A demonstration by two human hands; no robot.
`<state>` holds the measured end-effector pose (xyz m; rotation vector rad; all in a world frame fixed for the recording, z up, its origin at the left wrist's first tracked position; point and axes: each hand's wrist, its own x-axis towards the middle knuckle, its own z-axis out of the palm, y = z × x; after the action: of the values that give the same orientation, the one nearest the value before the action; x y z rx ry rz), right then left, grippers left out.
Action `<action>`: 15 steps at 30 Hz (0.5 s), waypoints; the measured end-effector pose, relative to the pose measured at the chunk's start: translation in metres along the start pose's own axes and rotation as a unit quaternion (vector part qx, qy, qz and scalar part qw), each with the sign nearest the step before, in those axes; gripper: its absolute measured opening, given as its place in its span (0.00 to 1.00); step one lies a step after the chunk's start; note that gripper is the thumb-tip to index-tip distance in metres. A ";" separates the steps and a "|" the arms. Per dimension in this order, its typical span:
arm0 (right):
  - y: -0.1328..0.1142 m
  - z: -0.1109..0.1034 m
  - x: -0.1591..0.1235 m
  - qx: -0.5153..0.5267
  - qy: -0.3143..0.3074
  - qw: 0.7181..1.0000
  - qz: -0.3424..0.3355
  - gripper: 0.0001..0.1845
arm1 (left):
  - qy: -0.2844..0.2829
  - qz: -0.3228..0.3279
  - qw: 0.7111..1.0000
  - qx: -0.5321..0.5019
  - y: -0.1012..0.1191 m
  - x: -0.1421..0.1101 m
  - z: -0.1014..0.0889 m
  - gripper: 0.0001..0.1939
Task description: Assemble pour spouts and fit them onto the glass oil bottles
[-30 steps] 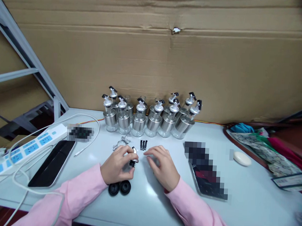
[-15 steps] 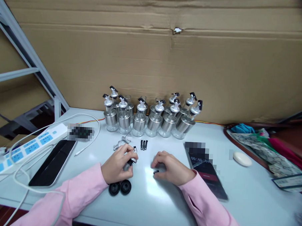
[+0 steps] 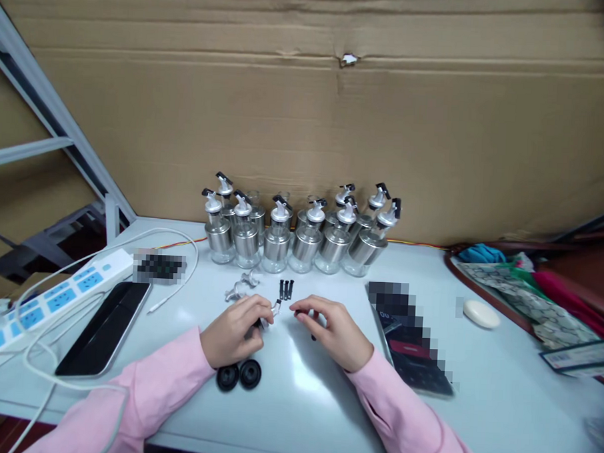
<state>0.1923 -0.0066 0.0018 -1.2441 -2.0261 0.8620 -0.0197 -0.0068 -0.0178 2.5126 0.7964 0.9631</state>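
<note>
My left hand [image 3: 235, 330] is closed around a silver pour spout [image 3: 276, 308], whose narrow tip sticks out past the fingers; most of its body is hidden. Just right of it, my right hand [image 3: 336, 333] pinches a tiny black part [image 3: 297, 312], too small to make out, close to the spout tip. Two round black rubber stoppers [image 3: 250, 374] lie below my left wrist. Ahead of the hands are three slim black levers [image 3: 286, 290] in a row. Loose silver spout pieces [image 3: 242, 285] lie to their left.
Glass-and-steel oil bottles [image 3: 277, 245], several with spouts fitted, stand along the cardboard wall [image 3: 306, 133]. At left are a power strip [image 3: 61, 299], a dark phone [image 3: 105, 328] and a white cable. At right lie another phone [image 3: 411, 348] and a white oval object [image 3: 481, 314].
My right hand has lifted from the table and moved left and forward toward the spout, now pinching a small black part. The spout in my left hand has turned, its tip pointing up and right.
</note>
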 end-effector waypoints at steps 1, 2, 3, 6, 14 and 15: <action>0.002 0.000 0.001 -0.018 0.005 1.000 0.000 0.09 | 0.002 0.000 1.000 0.008 0.000 0.000 0.000 0.17; 0.005 0.001 0.001 -0.039 0.011 0.999 0.001 0.09 | 0.003 0.001 1.000 0.015 0.000 0.000 0.000 0.16; 0.007 0.001 0.002 -0.060 0.015 0.998 0.003 0.09 | 0.005 0.002 1.000 0.020 -0.001 0.000 0.000 0.15; 0.013 0.000 0.003 -0.117 0.026 0.993 0.009 0.08 | 0.011 0.006 0.999 0.032 0.000 0.002 -0.001 0.14; 0.020 -0.004 0.002 -0.188 -0.005 0.980 0.072 0.13 | 0.013 0.017 0.999 0.039 0.001 0.003 0.000 0.14; 0.020 -0.005 0.002 -0.188 -0.009 0.979 0.077 0.13 | 0.013 0.017 0.999 0.040 0.001 0.003 0.000 0.14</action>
<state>0.2057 0.0033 -0.0107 -1.6197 -2.1973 0.5724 -0.0180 -0.0058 -0.0156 2.5936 0.8187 0.9956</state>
